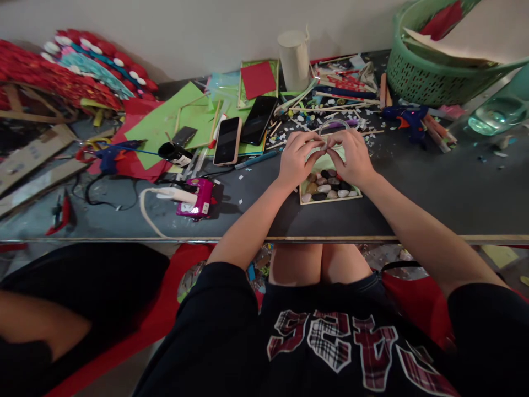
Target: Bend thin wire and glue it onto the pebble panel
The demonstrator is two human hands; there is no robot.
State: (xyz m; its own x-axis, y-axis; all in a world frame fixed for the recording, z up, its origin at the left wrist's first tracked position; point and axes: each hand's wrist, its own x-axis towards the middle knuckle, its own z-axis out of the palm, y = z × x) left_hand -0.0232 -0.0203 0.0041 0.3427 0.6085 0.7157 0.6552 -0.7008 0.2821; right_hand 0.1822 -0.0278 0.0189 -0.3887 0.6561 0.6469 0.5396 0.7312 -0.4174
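My left hand (301, 157) and my right hand (350, 155) meet over a small stick-edged tray (330, 201), their fingertips pinched close together. Whatever lies between the fingertips is too small to make out. Several smooth pebbles (324, 188), white, brown and black, lie in the near part of the tray. My hands hide part of its far side. Just beyond the fingers a pale, clear-looking loop (333, 122) shows; I cannot tell whether either hand touches it.
Left of my hands are two phones (227, 141), a blue pen (258, 159) and a pink power adapter (199, 199) with a white plug. Glue guns (413, 120), sticks and paper scraps lie around. A green basket (433, 77) and a water container (496, 113) stand right. Another person's arm (41, 320) is at left.
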